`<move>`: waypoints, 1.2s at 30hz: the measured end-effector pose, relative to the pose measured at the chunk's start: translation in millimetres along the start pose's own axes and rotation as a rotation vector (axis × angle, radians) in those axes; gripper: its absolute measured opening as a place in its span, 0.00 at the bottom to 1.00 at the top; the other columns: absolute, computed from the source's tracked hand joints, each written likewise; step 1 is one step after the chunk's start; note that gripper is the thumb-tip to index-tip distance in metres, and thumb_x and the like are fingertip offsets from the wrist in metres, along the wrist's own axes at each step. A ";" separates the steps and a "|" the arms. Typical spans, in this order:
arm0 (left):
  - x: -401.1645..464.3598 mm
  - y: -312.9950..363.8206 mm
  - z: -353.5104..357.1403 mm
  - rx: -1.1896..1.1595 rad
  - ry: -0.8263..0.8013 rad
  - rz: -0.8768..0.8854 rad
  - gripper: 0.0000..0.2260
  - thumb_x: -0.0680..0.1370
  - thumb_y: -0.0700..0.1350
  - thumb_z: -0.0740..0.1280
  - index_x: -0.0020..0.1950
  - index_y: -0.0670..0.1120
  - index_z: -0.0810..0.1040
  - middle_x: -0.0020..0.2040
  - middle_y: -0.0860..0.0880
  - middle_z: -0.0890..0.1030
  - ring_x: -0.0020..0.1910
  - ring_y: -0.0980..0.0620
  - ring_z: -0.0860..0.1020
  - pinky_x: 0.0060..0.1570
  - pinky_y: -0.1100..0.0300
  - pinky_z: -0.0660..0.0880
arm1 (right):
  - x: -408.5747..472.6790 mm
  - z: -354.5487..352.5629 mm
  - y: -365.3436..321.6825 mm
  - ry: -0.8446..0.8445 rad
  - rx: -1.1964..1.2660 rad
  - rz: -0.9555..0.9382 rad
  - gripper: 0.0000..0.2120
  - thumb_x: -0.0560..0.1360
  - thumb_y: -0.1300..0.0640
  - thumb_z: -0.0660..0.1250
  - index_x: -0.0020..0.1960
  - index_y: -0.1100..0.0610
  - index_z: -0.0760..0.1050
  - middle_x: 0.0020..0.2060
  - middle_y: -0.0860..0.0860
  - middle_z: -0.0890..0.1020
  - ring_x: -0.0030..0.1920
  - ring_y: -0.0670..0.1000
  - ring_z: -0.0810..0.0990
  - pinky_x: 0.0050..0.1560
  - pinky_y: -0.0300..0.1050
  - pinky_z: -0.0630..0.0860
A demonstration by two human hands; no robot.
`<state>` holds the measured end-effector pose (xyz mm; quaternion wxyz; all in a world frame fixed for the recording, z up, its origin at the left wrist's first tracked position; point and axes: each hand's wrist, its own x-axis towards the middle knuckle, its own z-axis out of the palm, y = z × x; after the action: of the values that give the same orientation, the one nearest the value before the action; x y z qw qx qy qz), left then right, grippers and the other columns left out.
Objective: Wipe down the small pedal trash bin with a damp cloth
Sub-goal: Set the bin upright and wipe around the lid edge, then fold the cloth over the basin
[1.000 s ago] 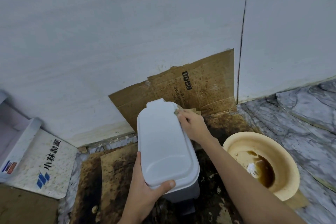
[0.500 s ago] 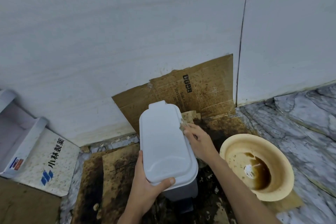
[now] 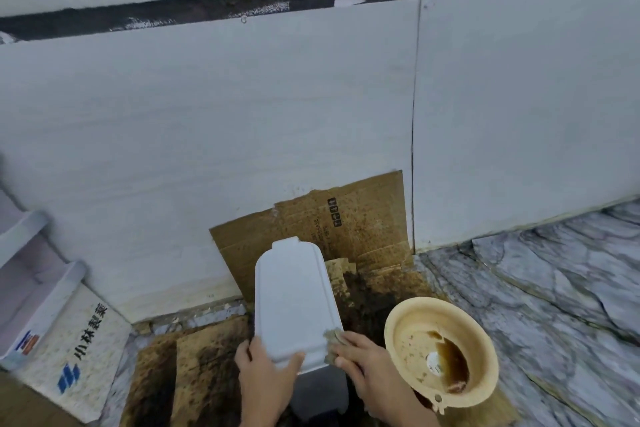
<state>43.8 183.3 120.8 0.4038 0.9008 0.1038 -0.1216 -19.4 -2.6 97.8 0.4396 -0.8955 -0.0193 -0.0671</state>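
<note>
A small white pedal trash bin (image 3: 294, 298) stands on stained cardboard by the wall, lid down, its grey body (image 3: 320, 388) showing below the lid. My left hand (image 3: 265, 378) grips the lid's near edge, thumb on top. My right hand (image 3: 363, 360) presses a crumpled grey-brown cloth (image 3: 333, 340) against the lid's near right edge. Most of the cloth is hidden under my fingers. The pedal is hidden.
A dirty cream plastic bowl (image 3: 450, 315) holding brown liquid sits just right of the bin. Stained cardboard (image 3: 367, 218) leans on the white wall behind. A white printed box (image 3: 79, 347) and a white shelf unit (image 3: 31, 274) lie at left. Marble floor (image 3: 554, 288) spreads to the right.
My right hand has slid the cloth along the lid's right edge from the far end to the near corner. My left hand keeps its grip. The camera has tilted up.
</note>
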 end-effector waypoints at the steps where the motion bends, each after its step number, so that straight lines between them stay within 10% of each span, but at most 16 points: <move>1: -6.9 1.7 -3.2 -0.017 -0.013 0.006 0.31 0.74 0.58 0.75 0.72 0.45 0.72 0.76 0.43 0.65 0.72 0.44 0.69 0.69 0.55 0.66 | -5.1 0.5 -5.8 -0.010 0.008 -0.019 0.16 0.80 0.57 0.64 0.67 0.50 0.76 0.70 0.43 0.70 0.66 0.34 0.68 0.68 0.25 0.59; 6: -32.5 3.4 -19.4 -0.417 -0.404 -0.204 0.16 0.79 0.58 0.70 0.55 0.46 0.85 0.43 0.47 0.89 0.45 0.45 0.86 0.44 0.54 0.82 | -25.7 11.2 -33.2 -0.150 0.104 0.030 0.36 0.77 0.47 0.67 0.76 0.33 0.49 0.70 0.38 0.67 0.70 0.39 0.69 0.70 0.32 0.62; 12: -58.7 -11.4 -45.2 -0.711 -0.694 -0.199 0.07 0.78 0.35 0.73 0.55 0.36 0.87 0.53 0.31 0.85 0.36 0.36 0.86 0.37 0.51 0.82 | -40.4 25.6 -72.7 -0.265 0.138 0.089 0.35 0.78 0.42 0.63 0.73 0.27 0.42 0.75 0.37 0.56 0.73 0.39 0.63 0.75 0.40 0.59; 19: -76.9 -9.3 -62.2 -0.929 -0.485 -0.111 0.11 0.79 0.29 0.66 0.58 0.37 0.83 0.52 0.32 0.86 0.47 0.34 0.87 0.41 0.45 0.84 | -60.4 5.1 -86.5 -0.292 0.588 0.149 0.40 0.66 0.44 0.80 0.72 0.38 0.64 0.66 0.39 0.76 0.65 0.40 0.76 0.64 0.37 0.73; 28: -107.8 16.1 -76.2 -1.246 -0.371 0.173 0.17 0.77 0.32 0.70 0.65 0.41 0.76 0.59 0.35 0.84 0.53 0.38 0.86 0.46 0.47 0.84 | -83.1 -32.3 -90.1 -0.014 1.136 0.217 0.37 0.68 0.60 0.79 0.71 0.42 0.68 0.61 0.58 0.81 0.61 0.62 0.81 0.58 0.66 0.77; 33: -123.6 23.8 -73.8 -0.852 -0.288 0.463 0.38 0.77 0.31 0.71 0.73 0.69 0.68 0.63 0.48 0.80 0.53 0.53 0.86 0.49 0.48 0.84 | -100.2 -84.5 -114.7 0.162 0.836 0.110 0.17 0.75 0.62 0.71 0.61 0.48 0.80 0.58 0.59 0.80 0.53 0.56 0.84 0.47 0.52 0.83; 36: -131.1 33.0 -65.7 -0.690 -0.352 0.538 0.35 0.78 0.31 0.69 0.70 0.70 0.73 0.66 0.52 0.75 0.54 0.54 0.85 0.49 0.54 0.84 | -108.8 -106.3 -115.2 0.221 0.476 0.078 0.12 0.78 0.64 0.67 0.55 0.50 0.84 0.56 0.58 0.78 0.52 0.53 0.81 0.44 0.42 0.81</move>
<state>-62.2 199.6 226.0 0.7081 0.6747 -0.1688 -0.1219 -149.0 -13.3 237.6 0.6398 -0.7540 0.0481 -0.1410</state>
